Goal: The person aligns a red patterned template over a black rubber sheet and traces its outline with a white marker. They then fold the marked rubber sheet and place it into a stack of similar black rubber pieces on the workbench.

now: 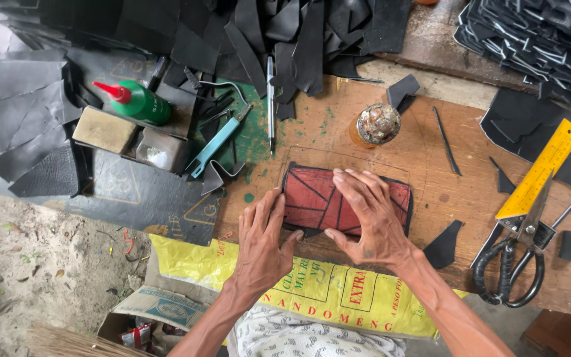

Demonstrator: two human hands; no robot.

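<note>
two bare forearms reach up from the bottom edge, over a lap in pale patterned cloth (299, 337) and a yellow printed sack (338, 291) draped across the near edge of a worn wooden workbench (444, 198). both hands lie flat, fingers stretched out, on a red rectangular piece (312, 198) with dark lines and a black border. the left hand (262, 244) presses the piece's lower left corner, its fingers pointing away from the body. the right hand (368, 218) covers the middle of the piece, its thumb at the near edge. neither hand is closed around anything; both only press down with open palms.

beyond the right hand's fingertips stands a small round pot (377, 124) with a crusted lid. beyond the left hand's fingertips lie a light blue handled tool (216, 142) and a pen (271, 99), pointing away from the person. further left of the left hand sit a green bottle with a red nozzle (137, 100), lying on its side, and a tan block (105, 129). well to the right of the right hand lie a yellow ruler (540, 168) and large black-handled scissors (517, 254), touching each other. a small black offcut (444, 244) lies just beside the right wrist. heaps of black leather scraps (285, 33) fill the far side of the bench, beyond both hands.
</note>
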